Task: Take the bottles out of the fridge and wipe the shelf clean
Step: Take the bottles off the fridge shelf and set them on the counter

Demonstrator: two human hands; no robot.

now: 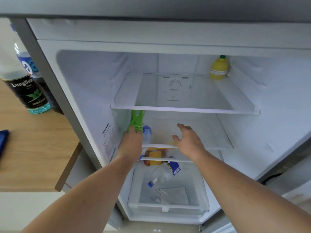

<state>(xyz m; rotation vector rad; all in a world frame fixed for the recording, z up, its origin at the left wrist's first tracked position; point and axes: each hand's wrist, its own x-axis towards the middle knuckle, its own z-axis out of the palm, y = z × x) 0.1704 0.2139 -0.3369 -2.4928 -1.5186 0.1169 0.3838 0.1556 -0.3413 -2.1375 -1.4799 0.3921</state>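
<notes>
The fridge stands open. On the middle shelf (218,140), at its left end, my left hand (131,142) grips a green bottle (136,120). A clear bottle with a blue label (146,133) stands right beside it. My right hand (186,140) hovers open over the front of the same shelf and holds nothing. A yellow lemon-shaped bottle (218,68) stands at the back right of the top shelf (185,110). A clear plastic bottle with a blue cap (164,174) lies tilted in the bottom drawer (168,207).
Yellow and red packets (154,157) lie on the shelf below the middle one. On the wooden counter (33,148) to the left stand a dark-labelled bottle (25,91) and a blue-labelled bottle (30,64). A blue object (3,140) lies at the counter's left edge.
</notes>
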